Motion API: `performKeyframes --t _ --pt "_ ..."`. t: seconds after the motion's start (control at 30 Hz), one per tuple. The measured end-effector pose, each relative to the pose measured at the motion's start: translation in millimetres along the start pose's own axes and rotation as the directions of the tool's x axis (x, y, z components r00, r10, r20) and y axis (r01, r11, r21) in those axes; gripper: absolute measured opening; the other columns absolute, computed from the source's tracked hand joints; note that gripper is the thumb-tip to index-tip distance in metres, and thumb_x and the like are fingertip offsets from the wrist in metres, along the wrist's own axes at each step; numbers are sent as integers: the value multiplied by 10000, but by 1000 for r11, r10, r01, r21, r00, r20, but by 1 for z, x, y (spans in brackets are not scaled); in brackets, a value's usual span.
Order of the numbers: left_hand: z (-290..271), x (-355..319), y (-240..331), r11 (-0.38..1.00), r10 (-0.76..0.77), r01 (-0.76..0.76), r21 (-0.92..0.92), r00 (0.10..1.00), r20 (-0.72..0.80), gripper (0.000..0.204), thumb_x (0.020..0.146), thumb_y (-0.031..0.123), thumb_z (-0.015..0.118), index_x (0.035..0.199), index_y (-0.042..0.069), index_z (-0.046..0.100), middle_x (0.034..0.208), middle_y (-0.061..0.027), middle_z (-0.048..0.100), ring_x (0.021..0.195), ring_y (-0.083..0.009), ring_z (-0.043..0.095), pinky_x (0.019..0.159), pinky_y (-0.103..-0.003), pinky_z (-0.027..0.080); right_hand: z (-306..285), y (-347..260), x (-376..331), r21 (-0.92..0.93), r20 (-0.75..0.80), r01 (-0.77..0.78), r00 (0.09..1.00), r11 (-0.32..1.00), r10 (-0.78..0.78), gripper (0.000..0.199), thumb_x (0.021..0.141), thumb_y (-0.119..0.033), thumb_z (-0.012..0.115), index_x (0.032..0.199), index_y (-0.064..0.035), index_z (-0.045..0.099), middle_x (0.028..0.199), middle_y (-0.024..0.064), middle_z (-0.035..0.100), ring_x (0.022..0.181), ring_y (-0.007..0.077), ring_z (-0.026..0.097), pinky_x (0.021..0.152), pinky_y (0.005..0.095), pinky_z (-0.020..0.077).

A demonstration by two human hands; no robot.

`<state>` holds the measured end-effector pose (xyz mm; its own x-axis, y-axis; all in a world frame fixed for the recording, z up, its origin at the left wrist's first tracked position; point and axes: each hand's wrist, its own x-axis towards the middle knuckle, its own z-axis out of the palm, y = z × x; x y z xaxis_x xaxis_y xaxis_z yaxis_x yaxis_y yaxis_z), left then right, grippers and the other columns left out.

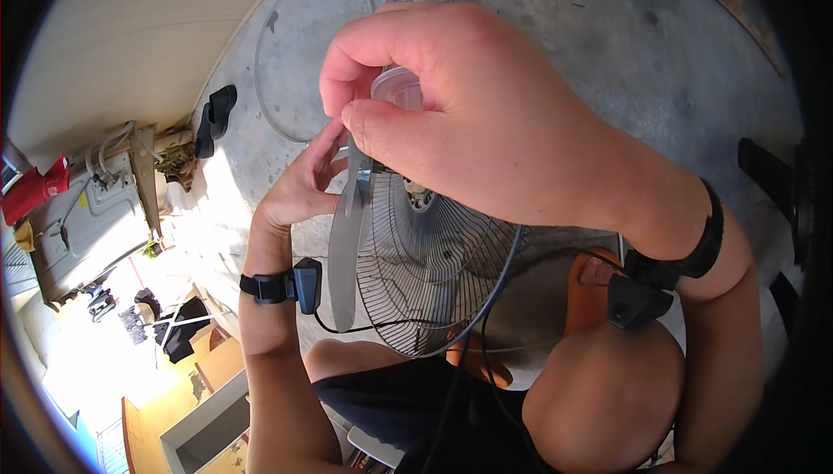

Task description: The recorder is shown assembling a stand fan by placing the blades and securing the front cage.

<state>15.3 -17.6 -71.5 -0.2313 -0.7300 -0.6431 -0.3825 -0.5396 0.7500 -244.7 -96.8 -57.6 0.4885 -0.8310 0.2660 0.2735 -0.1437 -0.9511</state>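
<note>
Fan blade [344, 274] stands edge-on in 2 hands [468, 105] near wire grille [425, 274].

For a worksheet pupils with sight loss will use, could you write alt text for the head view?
A bare right hand holds a translucent grey plastic fan blade near its round hub, and the left hand touches the blade. Beside it in the picture is a round dark wire fan guard, with stained grey concrete floor beyond.

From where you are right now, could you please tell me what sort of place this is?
Probably a household porch or yard, though I can't be certain: there is a stained concrete floor, dark footwear near a pale wall, and sunlit clutter at the left.
</note>
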Motion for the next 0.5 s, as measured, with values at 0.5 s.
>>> performKeyframes --t 0.5 --pt "13 -1 15 993 -103 100 -70 994 -47 1039 547 44 783 1421 36 222 1352 -77 406 1252 -177 376 1071 -346 249 -1 -6 2 17 90 -14 996 1000 13 85 693 -67 552 661 10 568 578 164 564 548 294 569 541 378 454"
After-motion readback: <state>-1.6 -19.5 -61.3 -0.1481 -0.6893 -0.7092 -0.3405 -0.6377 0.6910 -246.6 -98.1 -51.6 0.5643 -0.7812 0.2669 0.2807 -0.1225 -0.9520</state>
